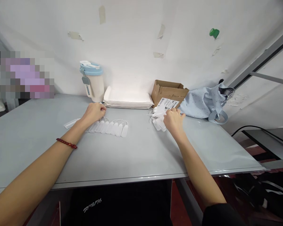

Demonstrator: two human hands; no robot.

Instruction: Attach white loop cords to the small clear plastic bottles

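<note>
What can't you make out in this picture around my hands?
All in the head view:
Whether the right hand has a grip on the white pile: hidden by the hand itself.
Whether the left hand pinches a string: too small.
The tag row's full count: partly hidden by the left wrist.
The cardboard box's contents: hidden by its front wall.

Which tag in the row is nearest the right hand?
The rightmost white tag, at the row's end; the other row tags lie further left, farther from the right hand.
</note>
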